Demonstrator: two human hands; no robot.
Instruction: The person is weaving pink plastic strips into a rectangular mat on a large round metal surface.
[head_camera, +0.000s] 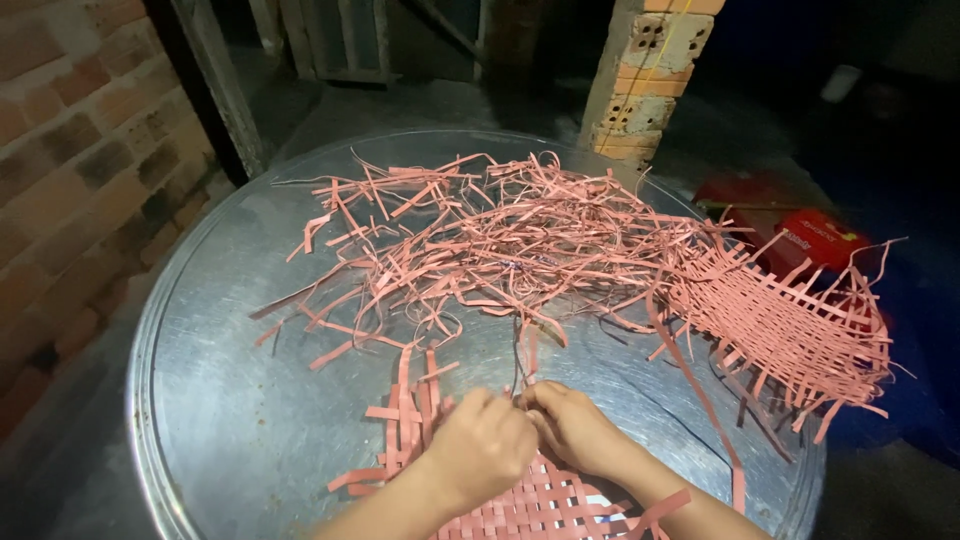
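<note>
Two hands meet at the top edge of a pink woven mat on a round metal tray.

We see the tray (215, 400) bearing a loose heap of pink strips (490, 235) farther out and a finished woven piece (785, 330) to our right. The mat in progress (530, 510) lies directly beneath us, its upright strips (415, 400) pointing away. Our left hand (480, 445) and right hand (575, 428) touch, equally near, both curled closed with fingertips pinching a thin strip (522, 355) that runs straight away toward the heap.
</note>
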